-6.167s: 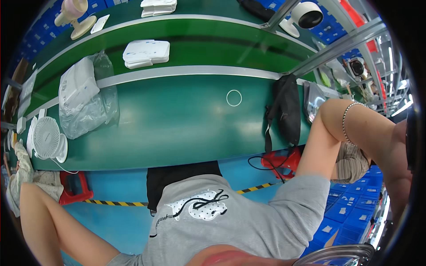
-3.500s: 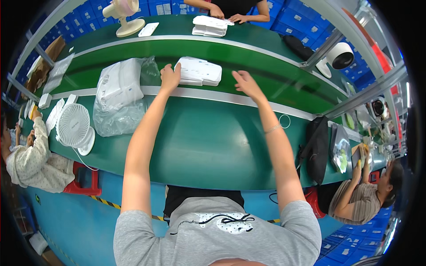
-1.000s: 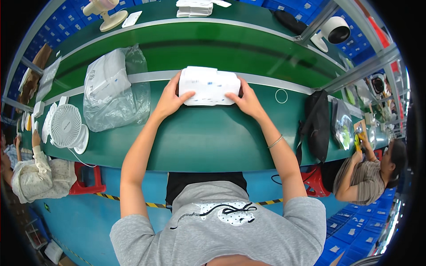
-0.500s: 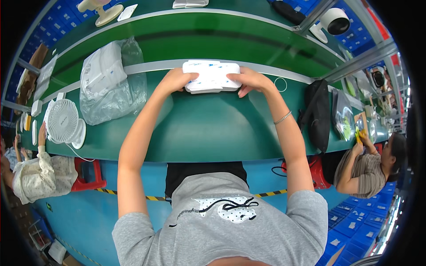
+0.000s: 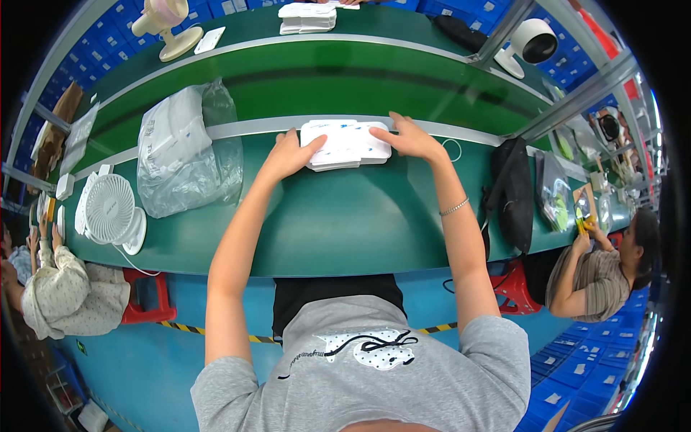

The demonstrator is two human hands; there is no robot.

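Note:
A stack of flat white pieces with small blue marks [image 5: 345, 144] lies on the green bench near its back rail; I cannot make out their exact kind. The upper pieces sit slightly out of line with those below. At the stack's left end is my left hand [image 5: 291, 155], fingers stretched forward and thumb touching the top edge. My right hand [image 5: 412, 138] is at the other end, its thumb over the top corner and its fingers spread away from the pile. Neither hand is wrapped round the stack.
A clear plastic bag with white pieces [image 5: 180, 151] and a white fan [image 5: 109, 209] stand to the left. On the right lie a black bag [image 5: 512, 194] and a thin white ring [image 5: 452, 150]. Co-workers sit at both sides. Another white stack [image 5: 308, 19] stands beyond the divider.
My fingers have come away from the stack's ends and spread, where they gripped it before. The whole scene sits slightly lower in the picture. The left co-worker's hand has moved away from the fan.

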